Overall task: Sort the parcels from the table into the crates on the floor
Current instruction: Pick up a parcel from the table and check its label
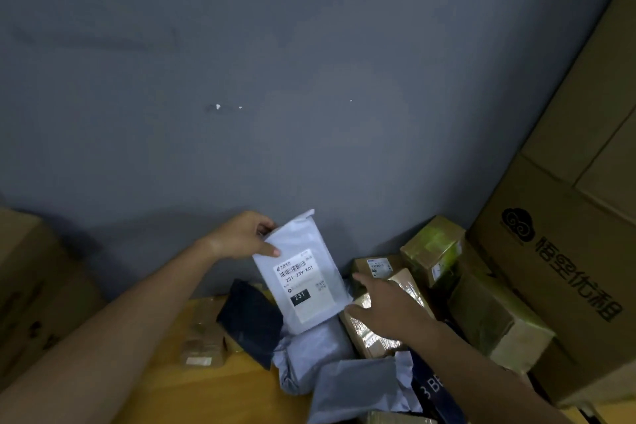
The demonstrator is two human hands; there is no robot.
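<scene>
Head view: left hand [241,234] grasps the white parcel [303,272] by its upper left edge, fingers pinching it, lifted at lower centre above the counter [206,389]. Right hand [385,310], fingers released and spread, rests on a taped brown box [368,334] just right of it.

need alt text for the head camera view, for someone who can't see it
A person's left hand holds up a white mailer bag labelled 231, while the right hand reaches with straight fingers over a taped cardboard box. More parcels crowd the wooden table against a grey wall.
</scene>
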